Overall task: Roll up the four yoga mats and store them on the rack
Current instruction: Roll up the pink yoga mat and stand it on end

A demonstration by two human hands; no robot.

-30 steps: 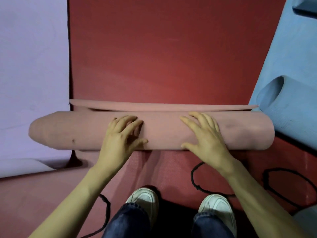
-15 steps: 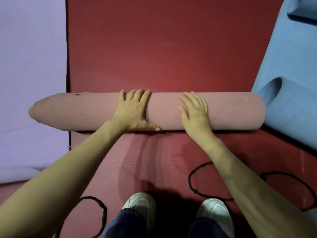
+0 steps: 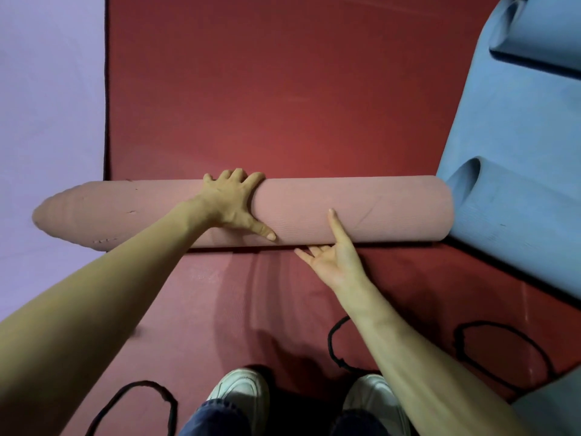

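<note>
A pink yoga mat, fully rolled, lies crosswise on the red floor mat; its left end tapers unevenly. My left hand lies over the top of the roll near its middle, fingers curled over the far side and thumb on the near side. My right hand is palm up at the roll's near bottom edge, with its fingers slipped under the roll and the thumb straight up against its side.
A lilac mat lies flat at the left. Blue mats, partly rolled, are at the right, touching the pink roll's end. Black strap loops lie on the floor near my shoes.
The loose flap has been rolled in and the roll pushed farther from me. My left hand curled over the roll's top. My right hand left the top and turned palm up under the near edge.
</note>
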